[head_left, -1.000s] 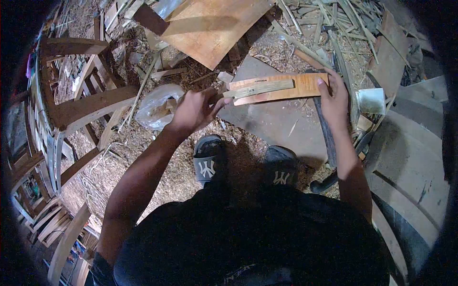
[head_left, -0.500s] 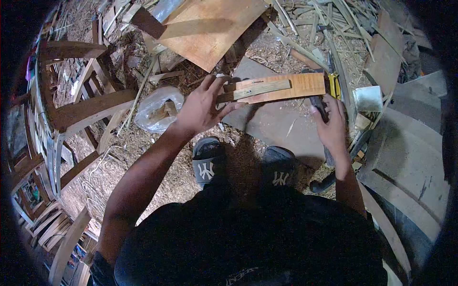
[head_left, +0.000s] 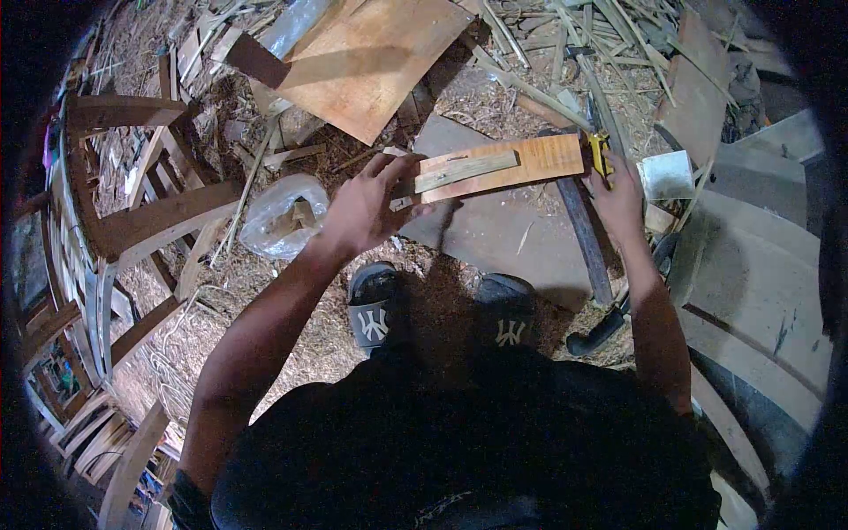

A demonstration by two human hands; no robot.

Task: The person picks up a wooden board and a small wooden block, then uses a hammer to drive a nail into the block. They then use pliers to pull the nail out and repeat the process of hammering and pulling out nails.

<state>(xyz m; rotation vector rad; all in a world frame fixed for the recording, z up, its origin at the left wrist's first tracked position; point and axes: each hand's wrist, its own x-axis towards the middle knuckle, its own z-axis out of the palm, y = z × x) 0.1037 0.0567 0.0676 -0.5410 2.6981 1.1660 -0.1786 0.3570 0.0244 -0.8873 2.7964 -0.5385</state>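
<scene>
My left hand (head_left: 375, 199) is closed on the left end of an orange-brown wooden board (head_left: 552, 161), which lies roughly level across the view. On top of this board rests a narrower pale wood strip (head_left: 468, 170). At the board's right end, my right hand (head_left: 618, 196) has its fingers round a yellow and black tool (head_left: 600, 154), partly hidden by the fingers. Below the board, a dark bar (head_left: 585, 243) slants down over a flat grey panel (head_left: 495, 234).
Wooden frames (head_left: 172, 212) stand at the left beside a clear plastic bag (head_left: 284, 216). An orange sheet (head_left: 371, 75) and scattered wood strips lie ahead. A white block (head_left: 666, 176) and large panels (head_left: 751, 283) are at the right. Two sandals (head_left: 372, 305) are below.
My right hand has moved up from the dark bar to the yellow and black tool. The bar now lies slanting on the panel. In view, the board has shifted slightly left.
</scene>
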